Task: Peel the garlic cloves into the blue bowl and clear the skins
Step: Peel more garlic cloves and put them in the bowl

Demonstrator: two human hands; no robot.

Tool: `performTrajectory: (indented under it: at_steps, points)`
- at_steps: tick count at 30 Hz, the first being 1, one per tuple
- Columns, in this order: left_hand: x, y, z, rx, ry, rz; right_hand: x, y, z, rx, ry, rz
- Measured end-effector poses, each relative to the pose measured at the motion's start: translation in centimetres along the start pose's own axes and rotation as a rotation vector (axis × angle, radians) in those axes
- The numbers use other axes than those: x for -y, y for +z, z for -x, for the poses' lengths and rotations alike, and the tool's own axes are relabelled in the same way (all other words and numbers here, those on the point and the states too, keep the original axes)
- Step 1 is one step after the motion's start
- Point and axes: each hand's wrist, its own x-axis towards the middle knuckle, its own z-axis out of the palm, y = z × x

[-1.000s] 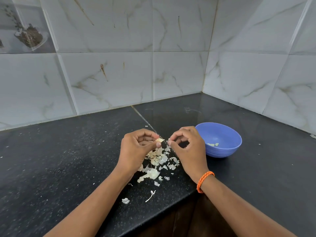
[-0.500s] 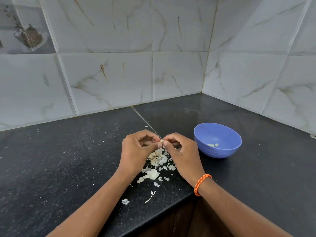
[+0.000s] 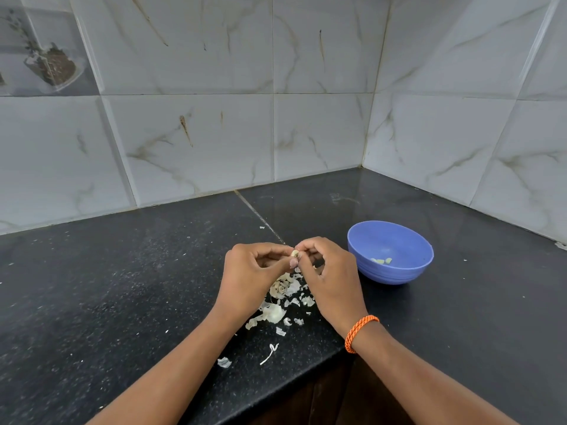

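A small pale garlic clove is pinched between the fingertips of both hands, above the black counter. My left hand grips it from the left and my right hand from the right, thumbs meeting at the clove. Below the hands lies a pile of papery garlic skins, with a few stray bits toward the counter's front edge. The blue bowl stands just right of my right hand and holds a few peeled cloves.
The black speckled counter runs into a tiled corner at the back right. Its front edge cuts in near my forearms. An orange band circles my right wrist.
The hands have closed together: my right hand moved left to meet the left one, and both now pinch the clove, slightly higher than before. The bowl and the skins stayed put.
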Motion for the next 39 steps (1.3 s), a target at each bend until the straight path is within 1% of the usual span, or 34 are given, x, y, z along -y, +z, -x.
performTrajectory:
  at_steps: [5, 8, 15, 25, 30, 34, 37, 39]
  points:
    - [0.2, 0.0, -0.1, -0.009, 0.013, -0.045, 0.6, 0.0, 0.1, 0.017, -0.027, 0.075]
    - [0.2, -0.1, 0.1, -0.002, 0.021, -0.065, 0.7, 0.1, 0.1, 0.035, -0.001, 0.092]
    - [0.3, 0.0, 0.2, -0.009, 0.027, -0.100, 1.2, 0.1, 0.1, 0.017, 0.123, -0.067]
    - [0.1, 0.0, 0.2, 0.006, 0.020, 0.007, 1.3, 0.3, 0.1, -0.025, 0.111, -0.114]
    - [0.3, 0.0, 0.1, 0.025, -0.002, 0.084, 1.5, 0.3, 0.2, 0.002, 0.140, -0.210]
    - [0.3, 0.0, 0.0, 0.007, -0.046, 0.179, 1.4, 0.0, 0.0, 0.024, 0.209, -0.377]
    - [0.4, 0.1, -0.1, -0.007, -0.051, 0.175, 0.7, -0.2, -0.1, 0.067, 0.263, -0.528]
    - [0.4, 0.2, -0.1, -0.016, -0.069, 0.170, 0.6, -0.4, -0.1, 0.102, 0.262, -0.524]
